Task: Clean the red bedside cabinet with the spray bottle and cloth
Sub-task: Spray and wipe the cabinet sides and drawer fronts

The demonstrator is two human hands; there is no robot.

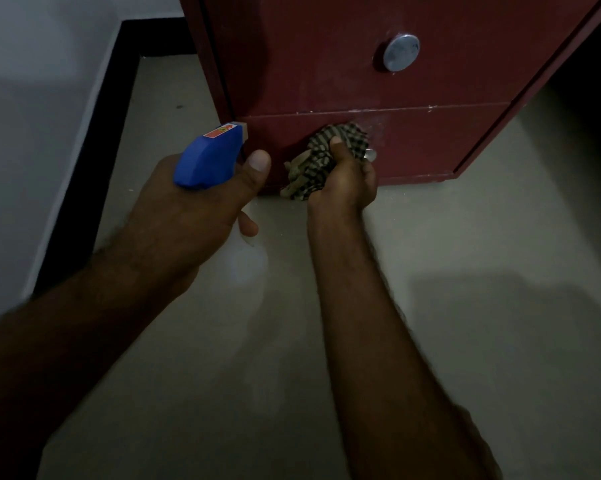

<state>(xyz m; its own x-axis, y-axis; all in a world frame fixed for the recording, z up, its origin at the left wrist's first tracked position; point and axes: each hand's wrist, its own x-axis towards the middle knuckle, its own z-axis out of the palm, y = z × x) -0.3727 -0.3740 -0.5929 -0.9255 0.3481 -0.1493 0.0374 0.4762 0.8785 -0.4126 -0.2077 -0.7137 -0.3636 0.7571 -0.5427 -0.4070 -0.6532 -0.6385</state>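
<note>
Right hand is fisted tight around a bunched checked cloth, pressed on the lower drawer front of the red bedside cabinet, which stands at the far centre of the view, on the floor. Left hand is wrapped around the spray bottle, thumb up beside the blue head, nozzle aimed at the near-left corner of the cabinet, close to it. Pale smears of spray show on the drawer just above and right of the cloth.

Risks: the cloth wad is small and loose at its left end, so it could snag on the lower knob, which sits touching the fingers. A stray squeeze of the trigger from this angle would wet the floor or the cloth hand, not the panel. Smears near the drawer seam could get missed and dry as streaks.

Hidden: the bottle's body is mostly covered by the left hand, and what shows below is a pale blur; liquid level unreadable. Trigger finger not visible. Lower knob mostly covered by the right hand. Upper knob is clear. Cabinet top and right side are cut off. Light is dim, so the white marks are probably spray but could be scuffs.
</note>
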